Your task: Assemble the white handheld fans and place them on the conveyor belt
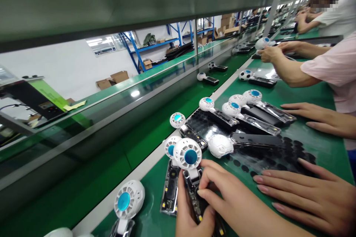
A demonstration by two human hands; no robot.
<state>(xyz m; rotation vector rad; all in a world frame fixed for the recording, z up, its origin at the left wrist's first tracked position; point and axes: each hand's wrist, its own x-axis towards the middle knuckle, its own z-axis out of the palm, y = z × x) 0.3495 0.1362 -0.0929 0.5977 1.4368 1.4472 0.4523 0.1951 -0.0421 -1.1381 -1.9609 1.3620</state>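
A handheld device with a white fan-like head (187,154), a blue centre disc and a bare circuit-board body (194,192) is held in front of me. My left hand (189,213) is closed around its body from below and the left. Over the board, my right hand (222,189) is curled, thumb and fingers pinched at its edge; anything between the fingertips is hidden. Behind and left of it lies a similar device with an exposed board (169,189). Another white-headed device (129,200) lies at the lower left.
More devices (244,118) lie on a sheet of black round pads (294,152) to the right. A co-worker's two hands (308,196) rest flat there. Beyond, another person's hands (271,52) hold a white-headed device. A green conveyor belt (133,148) carries devices (208,79) on the left.
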